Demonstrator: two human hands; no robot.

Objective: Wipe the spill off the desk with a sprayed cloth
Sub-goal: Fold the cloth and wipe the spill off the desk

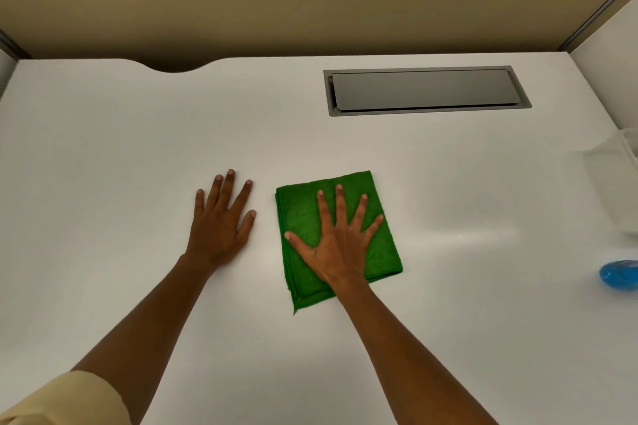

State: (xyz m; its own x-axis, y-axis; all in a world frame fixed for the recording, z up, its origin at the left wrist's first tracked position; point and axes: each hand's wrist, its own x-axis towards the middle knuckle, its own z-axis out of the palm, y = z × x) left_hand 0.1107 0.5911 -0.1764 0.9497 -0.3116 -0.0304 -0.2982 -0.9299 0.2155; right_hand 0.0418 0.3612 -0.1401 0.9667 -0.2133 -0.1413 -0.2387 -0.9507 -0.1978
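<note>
Head view, right hand (340, 245) splayed flat on green cloth (303, 214), left hand (221, 217) flat, possibly clear tub (618, 183)

Bare desk (138, 155); container (618, 183) perhaps rightward.

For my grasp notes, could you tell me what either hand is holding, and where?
Nothing is gripped. The right hand presses flat on the middle of the green cloth; the left hand lies flat on the desk.

Light soft, even, from above. White desk (103, 155) bright, pale glare streak at right side. Faint short shadows under left hand (221, 221) and forearms. Wide-angle bending at edges; desk far edge curves. Blue object (619, 274) at right border blurred. Centre fairly sharp.
</note>
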